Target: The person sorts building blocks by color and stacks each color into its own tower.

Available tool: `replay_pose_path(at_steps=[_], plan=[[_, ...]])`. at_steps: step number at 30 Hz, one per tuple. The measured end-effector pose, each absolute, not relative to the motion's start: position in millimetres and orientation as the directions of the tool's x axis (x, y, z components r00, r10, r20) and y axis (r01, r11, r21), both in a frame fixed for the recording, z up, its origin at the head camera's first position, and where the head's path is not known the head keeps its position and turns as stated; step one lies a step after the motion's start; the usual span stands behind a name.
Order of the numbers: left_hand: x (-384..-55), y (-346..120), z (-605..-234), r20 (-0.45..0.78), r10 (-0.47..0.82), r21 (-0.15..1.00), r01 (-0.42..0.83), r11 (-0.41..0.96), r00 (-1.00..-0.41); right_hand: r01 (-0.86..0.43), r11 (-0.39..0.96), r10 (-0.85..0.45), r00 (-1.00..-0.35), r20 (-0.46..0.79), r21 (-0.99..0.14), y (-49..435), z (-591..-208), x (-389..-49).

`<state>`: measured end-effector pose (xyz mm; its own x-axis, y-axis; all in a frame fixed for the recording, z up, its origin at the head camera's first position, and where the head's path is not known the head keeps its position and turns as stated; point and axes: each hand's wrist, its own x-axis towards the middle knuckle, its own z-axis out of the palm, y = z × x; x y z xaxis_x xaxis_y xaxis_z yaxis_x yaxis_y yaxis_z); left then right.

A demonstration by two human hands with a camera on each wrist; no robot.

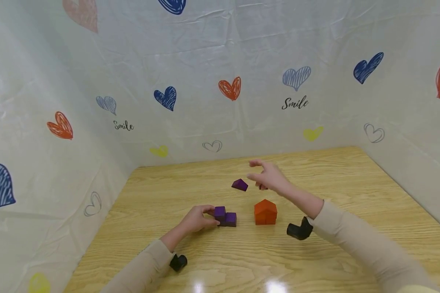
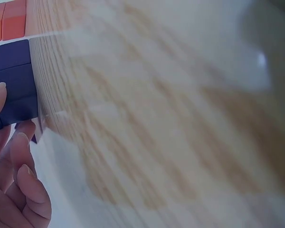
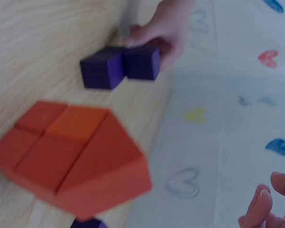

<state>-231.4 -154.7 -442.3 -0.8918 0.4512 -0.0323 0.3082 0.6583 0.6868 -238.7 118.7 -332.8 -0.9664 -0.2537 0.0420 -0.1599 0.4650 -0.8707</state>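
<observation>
My left hand (image 1: 196, 219) pinches the left side of a small stack of purple blocks (image 1: 225, 219), a raised cube with a lower one beside it on the right. In the left wrist view the thumb lies on one face of the purple blocks (image 2: 18, 90), with fingers around the far side. My right hand (image 1: 272, 178) hovers over the back of the table, thumb and index finger spread, holding nothing. Just left of it lies a purple slanted block (image 1: 240, 185). Another dark purple piece (image 1: 262, 187) is mostly hidden behind that hand.
An orange block assembly (image 1: 265, 212) with a peaked top stands right of the purple stack, below the right forearm. Black wrist cameras (image 1: 300, 231) jut from both sleeves. A heart-printed curtain (image 1: 190, 126) hangs along the back and sides of the wooden table (image 1: 161, 187).
</observation>
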Motion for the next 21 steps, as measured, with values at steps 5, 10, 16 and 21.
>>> replay_pose_path(at_steps=[5,10,16,21], plan=[[-231.6,-155.8,-442.0,-0.027,0.451,0.684,0.312,0.659,-0.892,-0.146,0.526,-0.229,-0.973,0.026,-0.838,152.3,-345.5,-276.8],[-232.2,-156.2,-442.8,-0.031,0.452,0.688,0.309,0.656,-0.892,-0.174,0.564,-0.276,-0.961,0.015,-0.807,178.7,-376.4,-300.5],[-234.3,-155.2,-444.4,-0.030,0.446,0.680,0.309,0.665,-0.895,-0.170,0.577,-0.328,-0.944,-0.036,-0.799,192.6,-415.2,-320.4],[-236.1,-155.0,-445.8,-0.038,0.448,0.674,0.308,0.671,-0.893,-0.197,0.601,-0.368,-0.929,-0.050,-0.774,188.2,-433.8,-326.8]])
